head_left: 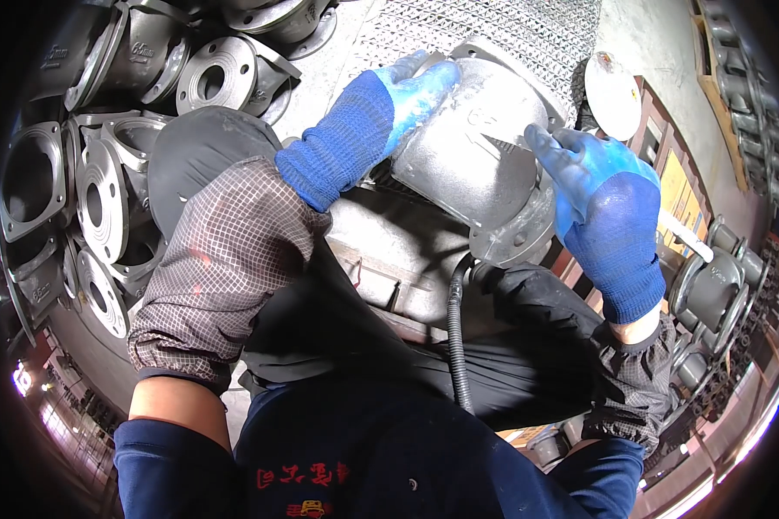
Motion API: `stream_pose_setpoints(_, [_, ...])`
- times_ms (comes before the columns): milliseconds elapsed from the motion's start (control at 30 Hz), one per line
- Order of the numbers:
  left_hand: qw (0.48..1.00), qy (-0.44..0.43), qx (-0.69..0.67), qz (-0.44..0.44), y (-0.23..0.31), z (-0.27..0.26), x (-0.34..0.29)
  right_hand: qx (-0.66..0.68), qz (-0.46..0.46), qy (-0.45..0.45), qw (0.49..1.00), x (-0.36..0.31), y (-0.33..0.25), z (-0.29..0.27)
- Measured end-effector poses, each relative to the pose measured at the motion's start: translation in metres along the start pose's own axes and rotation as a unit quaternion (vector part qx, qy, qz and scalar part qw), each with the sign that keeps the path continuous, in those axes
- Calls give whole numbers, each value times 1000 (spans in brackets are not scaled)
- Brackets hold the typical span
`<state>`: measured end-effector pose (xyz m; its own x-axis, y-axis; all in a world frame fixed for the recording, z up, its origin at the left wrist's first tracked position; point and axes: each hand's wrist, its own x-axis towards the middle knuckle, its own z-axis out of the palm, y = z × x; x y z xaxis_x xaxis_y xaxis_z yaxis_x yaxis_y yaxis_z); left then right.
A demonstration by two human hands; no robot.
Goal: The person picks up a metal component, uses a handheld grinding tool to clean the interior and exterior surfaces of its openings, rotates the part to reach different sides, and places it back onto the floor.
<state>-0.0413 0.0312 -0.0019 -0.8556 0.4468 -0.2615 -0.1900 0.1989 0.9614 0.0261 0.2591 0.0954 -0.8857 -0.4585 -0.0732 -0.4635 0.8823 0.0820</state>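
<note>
A grey cast-metal valve body (463, 169) with a flange at each end lies tilted in front of me, above my knees. My left hand (398, 99), in a blue coated glove with whitish smears, grips its upper left side near the far flange. At its right side is my right hand (601, 177), gloved the same way, fingers bent together. A thin, pale, pointed flat piece like a scraper blade (509, 149) reaches from those fingers across the casting's surface. Its handle is hidden in the glove.
Several grey flanged castings (104, 199) are piled at the left, with more (714, 285) at the right. A metal mesh (485, 24) lies beyond the casting. A stained white disc (613, 95) stands at the right. A black corrugated hose (457, 337) runs between my legs.
</note>
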Motion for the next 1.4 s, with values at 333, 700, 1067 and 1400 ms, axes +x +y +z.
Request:
stream_pose_setpoints(333, [998, -2, -33, -54, 17, 2, -4, 73, 5, 25, 997, -3, 3, 10])
stream_pose_setpoints(700, [999, 30, 25, -24, 2, 6, 1, 242, 70, 174, 952, -15, 10, 20])
stream_pose_setpoints(1067, [759, 41, 585, 284, 31, 30, -33, 448, 160, 183, 860, -34, 7, 46])
stream_pose_setpoints(1400, [754, 84, 599, 255, 31, 30, -36, 454, 164, 172, 859, -35, 8, 47])
